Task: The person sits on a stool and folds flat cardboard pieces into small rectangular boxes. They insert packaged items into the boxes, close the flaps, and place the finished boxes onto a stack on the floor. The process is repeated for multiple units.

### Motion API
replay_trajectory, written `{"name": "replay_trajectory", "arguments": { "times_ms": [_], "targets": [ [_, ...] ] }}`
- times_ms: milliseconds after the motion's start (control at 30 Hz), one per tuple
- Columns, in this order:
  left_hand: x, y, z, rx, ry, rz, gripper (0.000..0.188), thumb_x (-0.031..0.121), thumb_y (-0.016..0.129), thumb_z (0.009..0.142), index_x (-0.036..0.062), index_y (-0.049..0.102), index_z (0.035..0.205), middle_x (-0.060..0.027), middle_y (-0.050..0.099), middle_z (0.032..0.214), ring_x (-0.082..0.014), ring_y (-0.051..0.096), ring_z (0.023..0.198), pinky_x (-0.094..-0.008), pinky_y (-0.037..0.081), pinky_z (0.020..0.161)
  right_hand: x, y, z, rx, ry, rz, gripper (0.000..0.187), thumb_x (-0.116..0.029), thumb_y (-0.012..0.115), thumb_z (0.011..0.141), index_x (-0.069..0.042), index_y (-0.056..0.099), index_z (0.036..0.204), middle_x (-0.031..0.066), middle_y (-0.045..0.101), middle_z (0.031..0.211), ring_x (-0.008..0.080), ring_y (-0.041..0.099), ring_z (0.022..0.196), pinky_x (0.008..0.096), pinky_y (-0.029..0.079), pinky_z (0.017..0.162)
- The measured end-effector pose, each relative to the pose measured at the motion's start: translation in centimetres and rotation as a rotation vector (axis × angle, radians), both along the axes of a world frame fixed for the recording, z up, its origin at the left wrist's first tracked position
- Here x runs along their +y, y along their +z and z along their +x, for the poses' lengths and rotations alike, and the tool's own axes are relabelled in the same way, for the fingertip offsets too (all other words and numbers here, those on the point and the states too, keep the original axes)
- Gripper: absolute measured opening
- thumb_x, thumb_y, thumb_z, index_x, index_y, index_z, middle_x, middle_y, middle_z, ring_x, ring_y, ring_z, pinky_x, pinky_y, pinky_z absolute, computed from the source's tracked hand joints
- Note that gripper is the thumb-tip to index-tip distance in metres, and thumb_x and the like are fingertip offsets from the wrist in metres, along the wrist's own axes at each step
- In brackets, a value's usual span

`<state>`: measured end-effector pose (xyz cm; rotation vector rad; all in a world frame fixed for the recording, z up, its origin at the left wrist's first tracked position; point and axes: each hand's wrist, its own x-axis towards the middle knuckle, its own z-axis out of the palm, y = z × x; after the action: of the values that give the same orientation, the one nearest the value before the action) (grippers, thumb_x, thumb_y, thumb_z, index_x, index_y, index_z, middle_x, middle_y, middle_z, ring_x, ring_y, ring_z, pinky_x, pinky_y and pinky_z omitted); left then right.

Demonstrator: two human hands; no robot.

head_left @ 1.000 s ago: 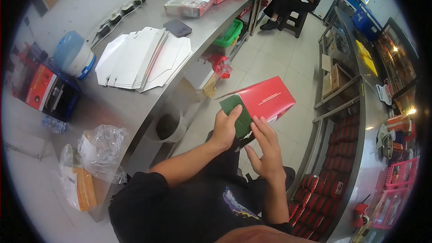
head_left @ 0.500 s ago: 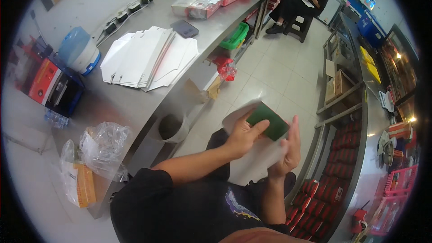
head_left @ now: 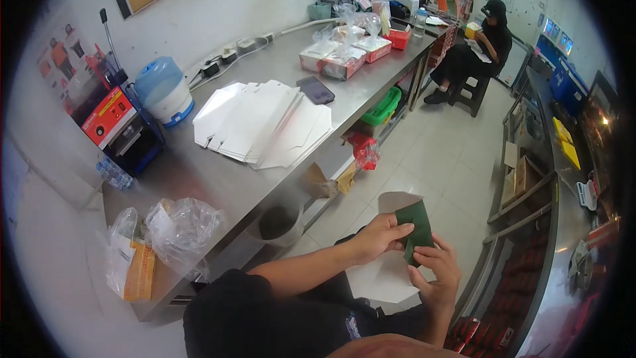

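Before my body I hold a cardboard sheet (head_left: 383,280), white on the broad face, with a dark green folded panel (head_left: 415,220) standing up. My left hand (head_left: 383,238) grips it at the panel's left side, the thumb lying across the green. My right hand (head_left: 438,270) has its bent fingers pressed on the panel's lower right end, where a small green flap shows a crease. Its thumb sits lower, by the white part. On the steel table (head_left: 258,189) to the left lies a fanned stack of white cut cardboard sheets (head_left: 255,122).
A phone (head_left: 316,90) lies beside the stack. Farther back stand red and white boxes in plastic bags (head_left: 344,59). Crumpled clear bags (head_left: 182,229) lie at the near table end. A bin (head_left: 278,222) is beneath the table edge. A seated person (head_left: 480,53) is across the aisle.
The view has tilted upward, showing more of the back wall. The green panel has turned more upright, and my right fingers have curled onto its lower end from beside it.
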<state>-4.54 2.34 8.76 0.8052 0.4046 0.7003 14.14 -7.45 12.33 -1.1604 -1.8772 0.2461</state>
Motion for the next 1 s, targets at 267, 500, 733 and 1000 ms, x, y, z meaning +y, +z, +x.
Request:
{"name": "replay_trajectory", "arguments": {
  "times_ms": [267, 500, 733, 1000],
  "targets": [
    [-1.0, -0.3, 2.0, 0.076, 0.059, -0.021, 0.031, 0.018, 0.056, 0.107, -0.0004, 0.058, 0.131, -0.0087, 0.067, 0.121, -0.0161, 0.066, 0.106, -0.0325, 0.054, 0.092, 0.6, -4.0, -3.7, 0.149, -0.459, 0.137, 0.026, -0.002, 0.083, 0.076, -0.003, 0.073, 0.099, 0.0162, 0.062, 0.116, 0.037, 0.062, 0.118, 0.0438, 0.053, 0.097],
    [1.2, 1.7, -2.3, 0.729, -0.437, 1.058, 0.028, 0.009, 0.068, 0.088, 0.0028, 0.064, 0.115, -0.0151, 0.073, 0.092, -0.0307, 0.071, 0.089, -0.0413, 0.053, 0.081, -1.3, -1.6, -1.2, 0.493, -0.324, -0.049, 0.035, -0.012, 0.078, 0.084, -0.003, 0.071, 0.117, 0.0185, 0.066, 0.127, 0.0384, 0.059, 0.125, 0.0483, 0.04, 0.112],
    [0.2, 1.8, -2.4, 1.017, -0.502, 1.099, 0.043, -0.004, 0.061, 0.082, 0.0021, 0.056, 0.124, -0.0209, 0.07, 0.095, -0.0441, 0.067, 0.091, -0.0502, 0.05, 0.078, -1.6, -4.4, -2.7, -0.117, -0.157, -0.563, 0.029, -0.028, 0.078, 0.083, -0.002, 0.069, 0.094, 0.0177, 0.069, 0.09, 0.0396, 0.062, 0.088, 0.0494, 0.048, 0.087],
    [-1.9, -3.2, -1.6, 0.673, 0.221, 1.303, 0.062, -0.003, 0.062, 0.087, -0.0027, 0.04, 0.145, -0.0256, 0.055, 0.131, -0.0439, 0.054, 0.123, -0.0452, 0.048, 0.102, -0.8, -7.7, -2.6, -0.134, -0.293, -0.34, 0.018, -0.018, 0.07, 0.087, -0.002, 0.063, 0.09, 0.0182, 0.063, 0.085, 0.04, 0.057, 0.083, 0.0519, 0.042, 0.075]
  ]
}}
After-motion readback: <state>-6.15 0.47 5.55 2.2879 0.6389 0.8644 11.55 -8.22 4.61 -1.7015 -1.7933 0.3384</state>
